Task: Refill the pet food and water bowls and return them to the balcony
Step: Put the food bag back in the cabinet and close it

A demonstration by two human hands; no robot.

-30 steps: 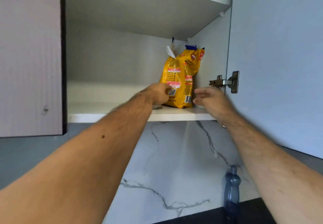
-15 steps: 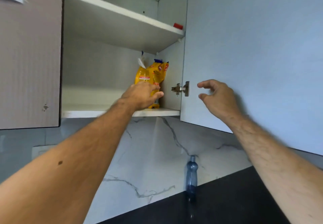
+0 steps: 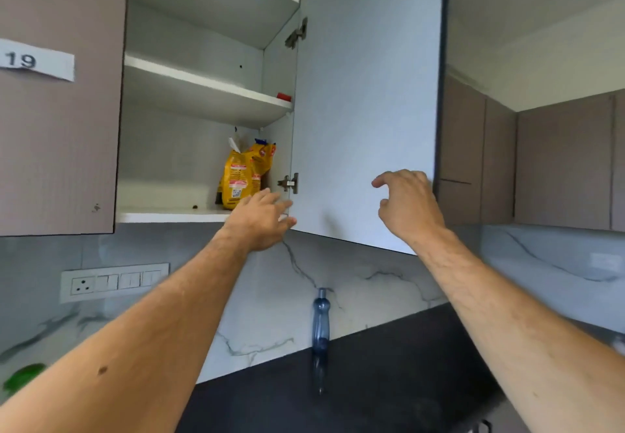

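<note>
A yellow pet food bag point(image 3: 244, 175) stands upright on the lower shelf point(image 3: 169, 217) of an open wall cabinet, against its right wall. My left hand point(image 3: 262, 221) is just below and in front of the bag, at the shelf's front edge, fingers spread and holding nothing. My right hand point(image 3: 407, 208) is raised against the inner face of the open cabinet door point(image 3: 365, 101), near its outer edge, fingers loosely curled and empty. No bowls are in view.
A blue water bottle point(image 3: 320, 322) stands on the black countertop point(image 3: 372, 382) against the marble backsplash. A switch panel point(image 3: 113, 281) is on the wall at left. A closed cabinet door labelled 19 point(image 3: 57, 101) is at left. A small red object point(image 3: 284, 96) sits on the upper shelf.
My left hand has let go of the bag and drawn back to the shelf edge. My right hand moved right along the door. The view has pulled back from the cabinet.
</note>
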